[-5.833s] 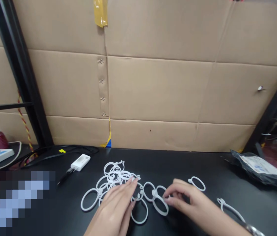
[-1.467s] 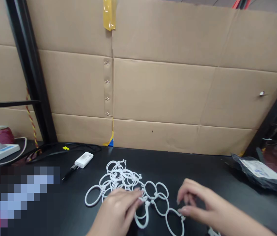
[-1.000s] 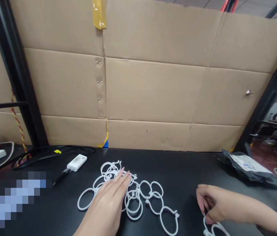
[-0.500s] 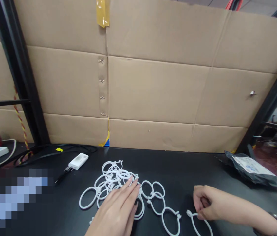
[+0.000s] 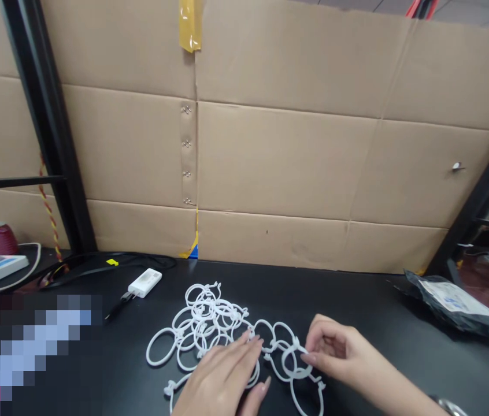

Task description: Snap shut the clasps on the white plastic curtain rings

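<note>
Right hand (image 5: pixel 335 353) has come back in from the lower right and now works at the chain of rings, while the left hand (image 5: pixel 221 372) has slid slightly across the tangle.

I see a cardboard wall (image 5: pixel 274 162) behind a black bench (image 5: pixel 370 294), with a black post (image 5: pixel 49 121) at the left. On the bench, a black bag (image 5: pixel 450 306) lies at the right; a white power bank (image 5: pixel 144 283) and its black cable (image 5: pixel 97 263) lie at the left.

The white plastic rings (image 5: pixel 201 326) sit in a tangled pile at the bench's front middle, with a linked chain (image 5: pixel 285 358) trailing right and toward me from it. My left hand lies flat and open on the pile's near right side, its fingers (image 5: pixel 244 345) spread and resting on the rings, gripping none that I can make out.

My right hand is curled just right of the chain. Its fingers (image 5: pixel 316 358) are nearly closed and appear to pinch one ring (image 5: pixel 294 363) near its small tab (image 5: pixel 300 345). A watch (image 5: pixel 449 406) shows at that wrist.
</note>
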Demonstrator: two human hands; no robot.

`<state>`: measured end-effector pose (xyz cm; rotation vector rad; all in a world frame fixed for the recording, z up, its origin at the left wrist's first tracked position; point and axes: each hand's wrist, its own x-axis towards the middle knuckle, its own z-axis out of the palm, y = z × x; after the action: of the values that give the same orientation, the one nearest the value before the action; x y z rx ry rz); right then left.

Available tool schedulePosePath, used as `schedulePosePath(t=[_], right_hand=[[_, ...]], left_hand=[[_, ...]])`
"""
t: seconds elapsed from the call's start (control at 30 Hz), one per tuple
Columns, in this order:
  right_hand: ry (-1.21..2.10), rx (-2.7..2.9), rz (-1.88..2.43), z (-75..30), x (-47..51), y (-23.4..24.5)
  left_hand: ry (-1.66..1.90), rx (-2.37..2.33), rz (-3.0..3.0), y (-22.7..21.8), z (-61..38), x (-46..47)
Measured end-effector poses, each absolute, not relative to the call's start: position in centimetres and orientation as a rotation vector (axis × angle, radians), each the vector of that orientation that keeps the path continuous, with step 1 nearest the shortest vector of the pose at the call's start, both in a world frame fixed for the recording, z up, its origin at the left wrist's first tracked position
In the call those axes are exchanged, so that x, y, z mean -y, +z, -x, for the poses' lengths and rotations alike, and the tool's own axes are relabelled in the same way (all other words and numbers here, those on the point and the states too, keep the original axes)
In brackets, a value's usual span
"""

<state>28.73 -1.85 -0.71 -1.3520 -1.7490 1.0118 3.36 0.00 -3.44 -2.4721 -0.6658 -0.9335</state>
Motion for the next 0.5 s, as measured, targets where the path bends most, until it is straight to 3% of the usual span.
schedulePosePath(t=[0.23, 0.4, 0.5], right_hand=[[1.296, 1.598, 1.112, -24.9, 2.5, -3.4], [1.496, 1.516, 0.994, -24.4, 2.7, -4.3], [1.582, 1.468, 0.965, -24.1, 3.1, -3.7]], left_hand=[[-1.164, 0.560, 2.527, -4.2, -4.0, -0.2], [-1.645, 0.591, 2.390, -5.8, -5.1, -0.5], [-1.493, 0.463, 2.501, -5.4, -4.6, -0.3]])
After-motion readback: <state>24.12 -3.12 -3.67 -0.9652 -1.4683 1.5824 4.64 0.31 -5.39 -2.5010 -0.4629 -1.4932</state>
